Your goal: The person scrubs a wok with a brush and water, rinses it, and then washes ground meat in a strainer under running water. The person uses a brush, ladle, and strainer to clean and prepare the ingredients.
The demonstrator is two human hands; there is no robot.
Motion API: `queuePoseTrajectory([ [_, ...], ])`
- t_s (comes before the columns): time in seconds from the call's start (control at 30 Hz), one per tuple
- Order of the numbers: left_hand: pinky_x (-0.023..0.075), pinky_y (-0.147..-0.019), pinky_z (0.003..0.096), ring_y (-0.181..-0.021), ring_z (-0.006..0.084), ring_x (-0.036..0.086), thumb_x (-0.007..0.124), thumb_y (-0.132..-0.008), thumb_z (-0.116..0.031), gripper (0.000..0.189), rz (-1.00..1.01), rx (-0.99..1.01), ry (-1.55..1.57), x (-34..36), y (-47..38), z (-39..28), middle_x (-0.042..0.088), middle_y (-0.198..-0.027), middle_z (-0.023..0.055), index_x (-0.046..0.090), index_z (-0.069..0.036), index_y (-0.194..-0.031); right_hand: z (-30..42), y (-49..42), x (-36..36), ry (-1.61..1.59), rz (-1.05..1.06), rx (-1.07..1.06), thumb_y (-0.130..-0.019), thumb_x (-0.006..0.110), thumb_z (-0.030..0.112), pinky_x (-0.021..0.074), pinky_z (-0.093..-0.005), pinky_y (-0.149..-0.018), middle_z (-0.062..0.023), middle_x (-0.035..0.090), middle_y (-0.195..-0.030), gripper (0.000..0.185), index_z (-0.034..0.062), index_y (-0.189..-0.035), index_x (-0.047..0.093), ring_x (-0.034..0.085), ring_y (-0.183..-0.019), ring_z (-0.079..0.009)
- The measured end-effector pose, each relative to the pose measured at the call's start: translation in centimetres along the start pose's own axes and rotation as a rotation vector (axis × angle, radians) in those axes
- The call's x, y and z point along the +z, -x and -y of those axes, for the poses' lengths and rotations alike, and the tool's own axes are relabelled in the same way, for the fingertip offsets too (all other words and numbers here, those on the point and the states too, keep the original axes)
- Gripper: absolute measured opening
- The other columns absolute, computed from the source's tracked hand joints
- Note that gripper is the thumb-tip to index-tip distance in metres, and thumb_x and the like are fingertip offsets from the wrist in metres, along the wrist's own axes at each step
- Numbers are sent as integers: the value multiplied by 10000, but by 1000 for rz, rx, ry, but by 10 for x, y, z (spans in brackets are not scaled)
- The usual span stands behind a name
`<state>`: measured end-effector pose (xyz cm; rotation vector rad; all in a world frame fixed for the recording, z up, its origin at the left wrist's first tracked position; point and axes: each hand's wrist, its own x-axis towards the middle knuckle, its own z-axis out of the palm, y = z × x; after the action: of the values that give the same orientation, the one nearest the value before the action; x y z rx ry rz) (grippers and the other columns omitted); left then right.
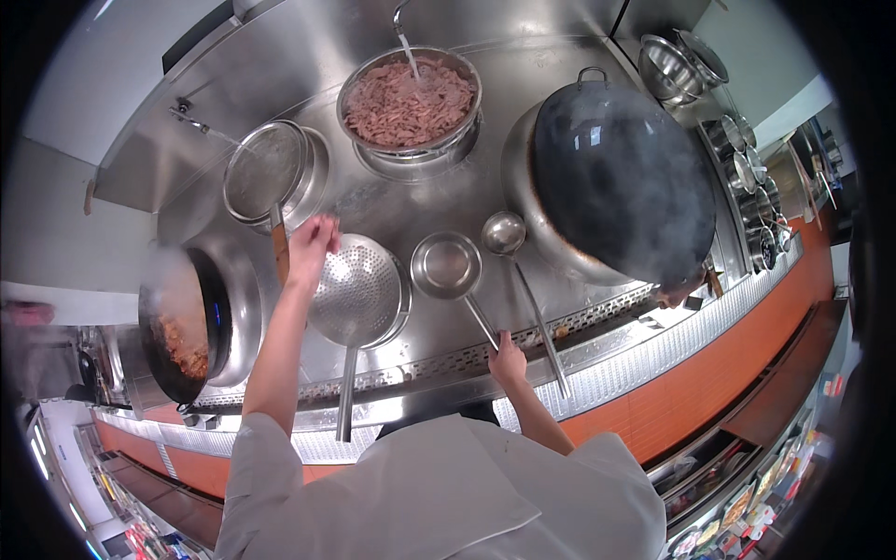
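Observation:
My right hand (509,360) grips the handle of a steel ladle (446,266) whose round bowl rests on the steel counter. My left hand (315,241) is blurred, fingers curled, above the upper left rim of a perforated skimmer (358,290); whether it pinches anything is hidden. Behind my left wrist runs the wooden handle of a fine mesh strainer (266,171), which lies over a metal bowl. The skimmer sits on another round vessel, its long handle pointing at me. A second ladle (504,233) lies right of the held one.
Water runs from a tap (399,21) into a steel pot of pale meat strips (413,105). At right, a large dark wok (616,175) stands tilted, with steam around it. A steaming wok with browned food (183,343) is at left. Nested bowls (668,66) stand back right.

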<state>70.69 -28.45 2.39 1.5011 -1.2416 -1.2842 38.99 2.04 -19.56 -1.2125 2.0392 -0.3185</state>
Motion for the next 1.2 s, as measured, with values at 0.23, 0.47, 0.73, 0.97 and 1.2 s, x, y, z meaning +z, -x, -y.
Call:
queuePoseTrajectory([
  [0.23,528,-771,282,-845,133,645,655,-1013,-162,225,-53,76,148,87,-167,-17,679,-946,50,664,-22,-1189,43,-45,-71,135,-151,-351,-858,725,174,531,-525,-941,-224,613,-1171,491,20,-1290,550,613,-1115,-440],
  [0.47,192,-1250,530,-1516,504,154,729,-901,-416,922,-266,86,-675,119,-231,25,193,-1645,327,271,-40,-1607,236,-260,-174,-266,-609,-735,-929,708,105,466,-475,-1074,-286,514,-1419,549,-42,-1405,480,526,-1296,-453],
  [0.73,200,-1247,535,-1489,501,260,616,-952,-127,801,-332,268,-543,121,-244,95,277,-1607,339,177,92,-1585,349,-489,-190,217,-566,-39,-1030,395,611,184,-665,-1220,-255,208,-1685,869,-23,-1609,257,178,-1568,-433],
  [0.97,154,-1264,533,-1524,500,195,570,-962,-47,787,-338,352,-441,129,-237,88,194,-1639,340,123,103,-1592,434,-608,-209,493,-446,-220,-1039,271,667,40,-658,-1250,-178,148,-1724,867,68,-1657,167,73,-1593,-410],
  [1.2,144,-1274,520,-1556,469,144,562,-968,-31,794,-308,301,-398,127,-237,84,134,-1669,327,105,84,-1608,555,-588,-126,590,-78,-730,-1084,168,585,-34,-559,-1276,-125,60,-1738,736,125,-1659,153,21,-1605,-313],
])
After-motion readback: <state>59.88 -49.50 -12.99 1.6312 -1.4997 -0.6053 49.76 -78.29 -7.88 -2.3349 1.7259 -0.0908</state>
